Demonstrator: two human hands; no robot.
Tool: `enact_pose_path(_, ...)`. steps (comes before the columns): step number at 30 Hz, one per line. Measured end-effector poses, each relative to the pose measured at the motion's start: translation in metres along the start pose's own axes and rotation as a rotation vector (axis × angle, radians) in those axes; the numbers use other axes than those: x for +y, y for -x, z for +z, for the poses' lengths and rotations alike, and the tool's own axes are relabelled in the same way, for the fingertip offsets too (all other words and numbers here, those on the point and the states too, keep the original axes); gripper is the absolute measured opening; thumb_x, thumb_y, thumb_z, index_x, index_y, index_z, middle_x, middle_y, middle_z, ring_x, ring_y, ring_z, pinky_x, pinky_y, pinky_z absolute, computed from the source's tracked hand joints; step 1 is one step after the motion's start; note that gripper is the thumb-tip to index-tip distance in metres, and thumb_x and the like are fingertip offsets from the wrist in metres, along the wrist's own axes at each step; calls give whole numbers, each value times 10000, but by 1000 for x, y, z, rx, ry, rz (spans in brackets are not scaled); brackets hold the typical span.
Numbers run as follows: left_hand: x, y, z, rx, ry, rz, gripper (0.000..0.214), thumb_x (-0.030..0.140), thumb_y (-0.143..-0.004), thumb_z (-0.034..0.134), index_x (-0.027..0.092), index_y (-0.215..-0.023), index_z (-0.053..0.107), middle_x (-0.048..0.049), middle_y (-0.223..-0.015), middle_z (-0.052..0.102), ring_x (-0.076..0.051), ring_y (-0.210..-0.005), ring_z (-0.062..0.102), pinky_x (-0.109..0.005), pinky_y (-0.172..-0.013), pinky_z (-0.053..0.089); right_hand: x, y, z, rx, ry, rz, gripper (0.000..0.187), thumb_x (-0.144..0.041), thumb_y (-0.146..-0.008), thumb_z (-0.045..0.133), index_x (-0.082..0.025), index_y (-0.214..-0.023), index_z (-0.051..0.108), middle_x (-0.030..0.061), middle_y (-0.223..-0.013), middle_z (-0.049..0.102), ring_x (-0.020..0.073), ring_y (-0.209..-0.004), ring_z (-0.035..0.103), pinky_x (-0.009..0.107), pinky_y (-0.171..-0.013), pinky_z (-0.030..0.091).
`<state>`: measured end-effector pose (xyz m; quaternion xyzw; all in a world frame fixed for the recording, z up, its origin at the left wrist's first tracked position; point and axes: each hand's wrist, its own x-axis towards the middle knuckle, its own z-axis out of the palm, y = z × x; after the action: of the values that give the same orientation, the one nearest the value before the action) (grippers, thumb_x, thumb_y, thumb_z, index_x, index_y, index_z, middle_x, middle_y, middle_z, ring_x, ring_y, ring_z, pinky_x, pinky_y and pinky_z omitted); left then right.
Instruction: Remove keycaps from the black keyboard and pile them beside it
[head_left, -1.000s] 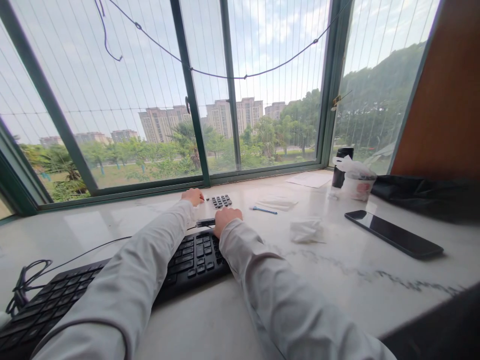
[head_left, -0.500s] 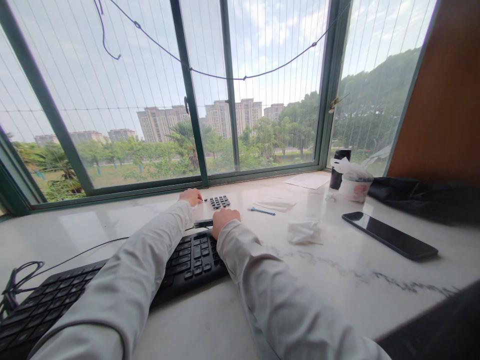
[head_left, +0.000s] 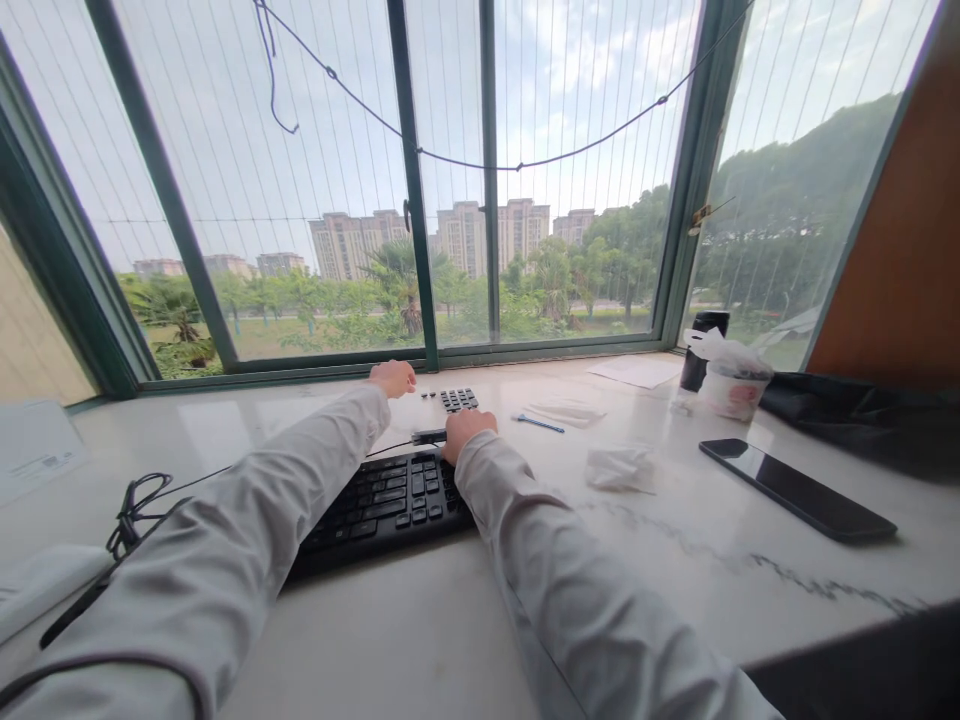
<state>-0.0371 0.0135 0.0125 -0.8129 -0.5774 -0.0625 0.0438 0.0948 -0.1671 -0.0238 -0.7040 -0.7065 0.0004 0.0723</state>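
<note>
A black keyboard (head_left: 390, 500) lies on the marble sill, and both my white-sleeved arms reach across it. My left hand (head_left: 391, 378) rests beyond the keyboard near the window frame, its fingers curled under so that what they pinch is hidden. My right hand (head_left: 466, 428) sits closed at the keyboard's far right corner, beside a small dark piece (head_left: 428, 437). A cluster of loose black keycaps (head_left: 460, 399) lies on the sill between and just beyond the two hands.
A blue stick (head_left: 538, 423), a crumpled tissue (head_left: 621, 468) and a black phone (head_left: 799, 490) lie to the right. A bagged cup (head_left: 724, 378), a dark tumbler (head_left: 701, 340) and a black bag (head_left: 862, 415) stand at far right. The keyboard cable (head_left: 139, 500) coils at left.
My head has turned left, so everything sits further right in view and the left wall shows. Both hands stay closed in about the same places by the keycaps.
</note>
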Motion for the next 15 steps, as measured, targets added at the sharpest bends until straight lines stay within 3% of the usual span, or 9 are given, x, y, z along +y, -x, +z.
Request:
enact_pose_path(4, -1, 44, -31, 34, -9, 2, 265, 381, -755, 636, 285, -994, 697, -17, -966, 715, -187, -941, 629, -276, -861, 433, -2, 6, -9, 87, 16, -16, 331, -288, -777, 561, -179, -1078, 646, 158, -1117, 639, 293, -1020, 592, 416, -829, 434)
enact_pose_path(8, 6, 105, -51, 54, -17, 86, 229, 372, -769, 599, 302, -958, 709, -3, -1006, 708, -178, -908, 632, -273, -828, 450, -8, 10, -12, 286, -65, -38, 272, -304, -827, 479, -185, -1002, 650, 149, -982, 671, 273, -898, 629, 367, -732, 438)
enact_pose_path(11, 14, 150, -55, 66, -50, 59, 281, 387, -747, 619, 300, -1000, 704, -29, -974, 710, -190, -888, 636, -274, -795, 462, -16, 11, -7, 357, -156, -78, 275, -342, -853, 432, -209, -945, 654, 129, -920, 681, 272, -852, 629, 359, -701, 419)
enact_pose_path(15, 17, 191, -41, 29, 39, 46, 205, 398, -723, 636, 310, -883, 730, 2, -873, 718, -179, -851, 642, -264, -771, 467, -19, 10, 2, 381, -406, -119, 293, -436, -854, 442, -229, -828, 647, 92, -871, 682, 249, -812, 605, 322, -652, 383)
